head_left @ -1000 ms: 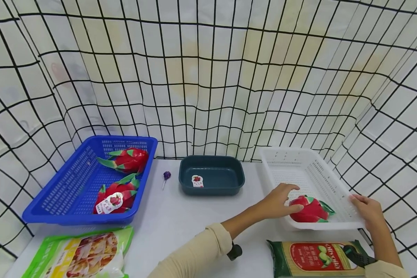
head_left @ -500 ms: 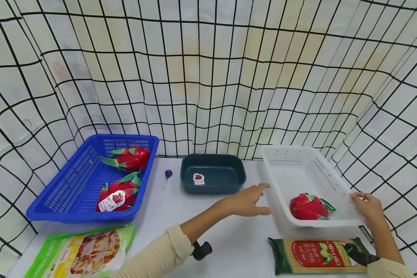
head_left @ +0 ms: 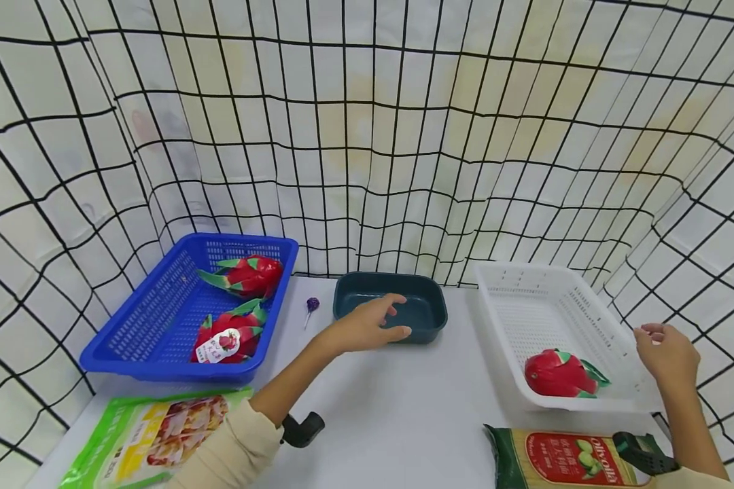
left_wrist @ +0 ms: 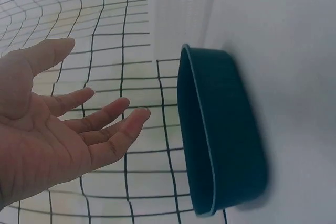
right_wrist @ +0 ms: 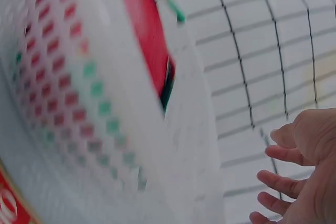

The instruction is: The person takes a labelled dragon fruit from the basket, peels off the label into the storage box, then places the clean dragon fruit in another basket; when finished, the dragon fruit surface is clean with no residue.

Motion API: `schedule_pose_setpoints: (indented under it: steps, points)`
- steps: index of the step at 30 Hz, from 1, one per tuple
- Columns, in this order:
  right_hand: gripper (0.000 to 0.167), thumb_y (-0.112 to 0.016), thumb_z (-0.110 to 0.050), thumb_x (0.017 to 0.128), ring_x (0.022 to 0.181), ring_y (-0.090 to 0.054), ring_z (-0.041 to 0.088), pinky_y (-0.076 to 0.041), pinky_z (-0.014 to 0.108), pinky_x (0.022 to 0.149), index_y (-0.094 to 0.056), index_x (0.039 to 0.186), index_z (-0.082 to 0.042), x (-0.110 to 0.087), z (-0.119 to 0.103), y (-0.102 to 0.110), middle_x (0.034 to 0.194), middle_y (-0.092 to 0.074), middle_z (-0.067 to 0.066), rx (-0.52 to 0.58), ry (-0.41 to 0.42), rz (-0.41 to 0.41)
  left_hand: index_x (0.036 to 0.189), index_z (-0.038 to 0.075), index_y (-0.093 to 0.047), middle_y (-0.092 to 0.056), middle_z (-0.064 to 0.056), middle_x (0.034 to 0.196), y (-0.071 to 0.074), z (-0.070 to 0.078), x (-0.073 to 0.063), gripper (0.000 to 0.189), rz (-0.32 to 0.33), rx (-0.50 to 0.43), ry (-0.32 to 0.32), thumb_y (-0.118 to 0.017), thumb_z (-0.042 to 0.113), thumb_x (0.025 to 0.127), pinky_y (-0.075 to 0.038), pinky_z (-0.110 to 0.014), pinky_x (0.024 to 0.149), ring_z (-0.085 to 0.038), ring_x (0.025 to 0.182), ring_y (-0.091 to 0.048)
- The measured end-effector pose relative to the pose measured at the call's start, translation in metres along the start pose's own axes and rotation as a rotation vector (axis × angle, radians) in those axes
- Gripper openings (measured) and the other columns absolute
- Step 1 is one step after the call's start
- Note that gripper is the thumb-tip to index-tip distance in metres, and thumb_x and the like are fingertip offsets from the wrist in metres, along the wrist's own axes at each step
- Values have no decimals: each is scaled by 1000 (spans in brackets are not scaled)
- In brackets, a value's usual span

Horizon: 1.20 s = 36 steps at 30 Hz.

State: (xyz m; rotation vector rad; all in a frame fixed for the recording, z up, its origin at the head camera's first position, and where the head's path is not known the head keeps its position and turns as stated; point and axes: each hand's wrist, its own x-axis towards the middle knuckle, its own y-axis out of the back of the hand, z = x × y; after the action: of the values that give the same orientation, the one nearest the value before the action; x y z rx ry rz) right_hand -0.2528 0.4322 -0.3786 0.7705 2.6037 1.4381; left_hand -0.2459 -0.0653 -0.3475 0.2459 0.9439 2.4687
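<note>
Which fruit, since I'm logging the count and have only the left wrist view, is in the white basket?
Observer: The head view shows one red dragon fruit lying in the white basket, toward the end nearer the person.
Operator: Thanks. I can't see the right hand at all. Is it holding anything?
Observer: No, the right hand is beside the white basket's right side, its fingers loosely bent around nothing.
Operator: Is there fruit anywhere else that I should count?
Observer: Yes, two more dragon fruits lie in the blue basket.
</note>
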Motion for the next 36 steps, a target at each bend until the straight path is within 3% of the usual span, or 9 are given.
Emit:
schedule_pose_setpoints:
  steps: [6,9,12,15,17,22,27,32,36]
  points:
    - [38,-46,-18,101,122,-46,51,-36,63,99,-56,124,11,-23,-76,-11,127,-55,35,129,217,140,144,16,-43,-58,-13,133,43,-15,-21,54,74,-54,111,-60,35,97,-52,-48,97,-31,122,-58]
    - [31,-50,-15,100,117,-51,49,-41,60,98,-62,116,9,-34,-111,-24,119,-59,32,170,372,191,143,15,-44,-57,-15,133,68,-26,-27,52,101,-78,158,-57,37,98,-52,-49,98,-33,119,-59]
    - [26,-54,-14,99,109,-57,42,-54,32,84,-65,112,6,-45,-142,-39,113,-62,26,201,513,195,142,12,-44,-54,-20,137,92,-42,-30,50,113,-139,206,-55,35,99,-51,-49,99,-35,117,-61]
    - [21,-58,-12,97,100,-63,37,-47,6,70,-67,108,4,-56,-171,-59,107,-66,22,255,644,152,143,9,-42,-52,-21,139,115,-61,-35,50,124,-211,259,-52,34,101,-52,-46,99,-34,118,-61]
    - [18,-60,-10,96,95,-66,32,-39,0,67,-67,106,3,-64,-190,-75,104,-68,19,305,712,78,143,9,-42,-53,-22,138,129,-73,-40,50,140,-246,294,-51,34,102,-53,-44,97,-35,118,-61]
    - [15,-62,-11,96,86,-68,23,-53,16,65,-67,106,-1,-98,-234,-120,98,-71,14,420,797,-234,145,3,-36,-51,-25,139,158,-107,-57,56,136,-276,352,-47,38,103,-51,-46,99,-38,122,-58]
    - [19,-60,-15,97,85,-69,25,-58,22,64,-65,109,-1,-140,-272,-162,99,-70,17,526,802,-577,147,-1,-29,-46,-29,141,177,-134,-69,61,84,-290,425,-44,39,104,-48,-51,103,-39,124,-56]
    - [26,-61,-18,97,93,-69,32,-61,29,72,-62,115,1,-176,-305,-192,105,-68,22,674,585,-920,147,-5,-25,-44,-31,141,190,-150,-77,65,30,-265,480,-44,39,104,-52,-45,97,-38,124,-56]
    - [26,-62,-16,96,99,-70,33,-61,37,78,-61,116,1,-197,-326,-210,108,-68,20,780,344,-1092,149,-5,-22,-40,-32,144,193,-164,-82,70,-32,-255,512,-44,42,103,-47,-51,102,-43,130,-49]
